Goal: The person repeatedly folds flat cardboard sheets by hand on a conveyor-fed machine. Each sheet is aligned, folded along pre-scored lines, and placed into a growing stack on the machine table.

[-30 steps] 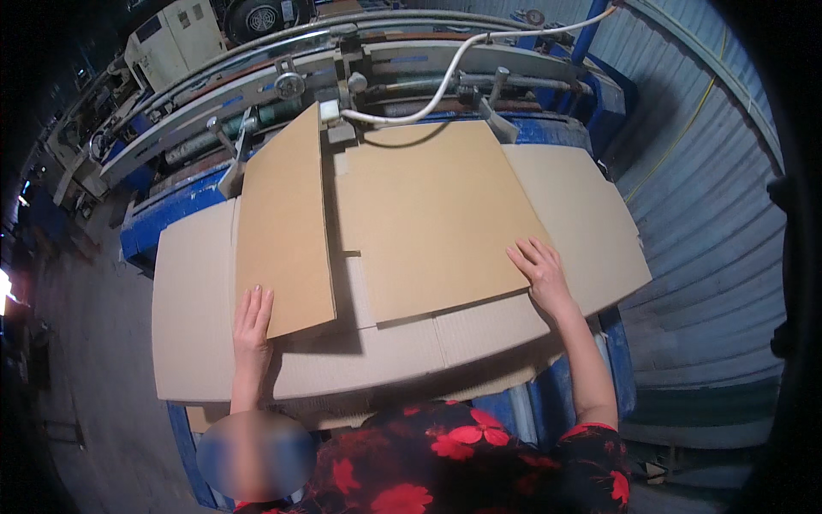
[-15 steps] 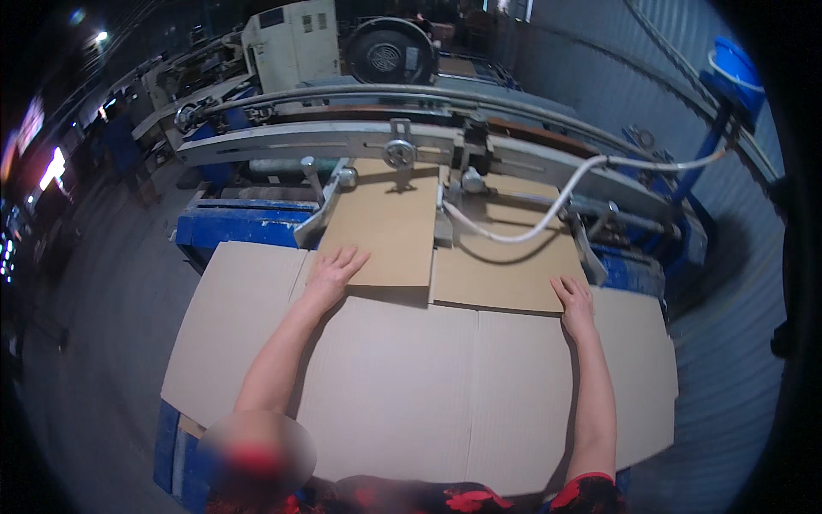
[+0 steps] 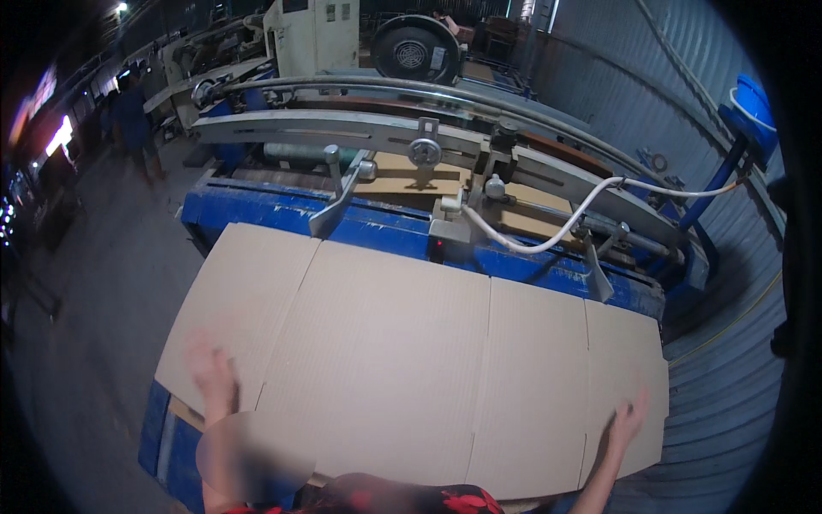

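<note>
Tan flat carton blank (image 3: 402, 360) lies before perhaps more cardboard (image 3: 411, 176).

Dim hall, patchy light. Cardboard sheet (image 3: 411, 360) is the brightest surface, evenly lit from above, pale tan, no hard glare. Small lamp (image 3: 121, 7) top left; pink-orange glow (image 3: 47, 111) blown out at left rim. Machine (image 3: 428, 163) casts dark shadows on the board beneath its rails. Left hand (image 3: 210, 370) smeared by motion blur; right hand (image 3: 629, 420) slightly soft. Strong fisheye: straight edges bow, corners go black. A blurred oval patch sits at the bottom left.
</note>
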The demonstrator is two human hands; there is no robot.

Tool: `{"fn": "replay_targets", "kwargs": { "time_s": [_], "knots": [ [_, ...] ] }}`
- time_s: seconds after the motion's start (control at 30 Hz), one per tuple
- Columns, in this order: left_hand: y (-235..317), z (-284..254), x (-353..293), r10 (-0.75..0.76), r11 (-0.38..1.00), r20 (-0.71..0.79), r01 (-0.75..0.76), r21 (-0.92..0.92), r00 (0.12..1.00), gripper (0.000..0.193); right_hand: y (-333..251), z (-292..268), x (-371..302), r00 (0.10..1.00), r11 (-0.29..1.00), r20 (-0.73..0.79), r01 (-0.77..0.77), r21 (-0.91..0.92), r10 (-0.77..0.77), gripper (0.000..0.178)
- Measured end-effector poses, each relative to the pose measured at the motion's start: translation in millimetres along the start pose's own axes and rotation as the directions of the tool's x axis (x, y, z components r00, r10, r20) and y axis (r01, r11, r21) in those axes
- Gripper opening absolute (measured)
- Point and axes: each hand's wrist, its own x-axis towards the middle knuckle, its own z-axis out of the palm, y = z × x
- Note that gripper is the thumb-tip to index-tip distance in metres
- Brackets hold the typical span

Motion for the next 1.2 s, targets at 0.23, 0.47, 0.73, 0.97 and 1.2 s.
{"fn": "replay_targets", "kwargs": {
  "time_s": [0.23, 0.47, 0.73, 0.97, 1.2],
  "knots": [
    [-123.6, 17.6, -62.5, -0.641, 0.740, 0.074, 0.641, -0.206, 0.764, 0.076, 112.2, -46.4, -109.3, 0.615, 0.612, -0.074, -0.750, 0.251, 0.785, 0.055],
    [-98.4, -3.6, -56.6, -0.680, 0.600, 0.159, 0.668, -0.440, 0.716, 0.080, 111.3, -26.8, -99.2, 0.659, 0.695, -0.240, -0.711, 0.112, 0.713, 0.053],
    [-40.0, -92.4, -24.7, -0.376, 0.298, 0.013, 0.134, -0.945, 0.927, 0.073, 77.8, -35.9, -88.1, 0.758, 0.443, 0.133, -0.502, 0.743, 0.638, 0.037],
    [-7.1, -136.2, 19.3, -0.200, 0.320, 0.048, 0.112, -0.941, 0.979, 0.079, 30.4, -71.9, -87.5, 0.745, 0.488, -0.201, -0.187, 0.853, 0.637, 0.048],
    [-36.7, -109.1, 16.4, -0.117, -0.246, 0.421, 0.384, -0.890, 0.900, 0.055, 4.9, -85.8, -88.6, 0.744, -0.232, 0.476, -0.417, 0.879, 0.469, 0.039]
  ]
}}
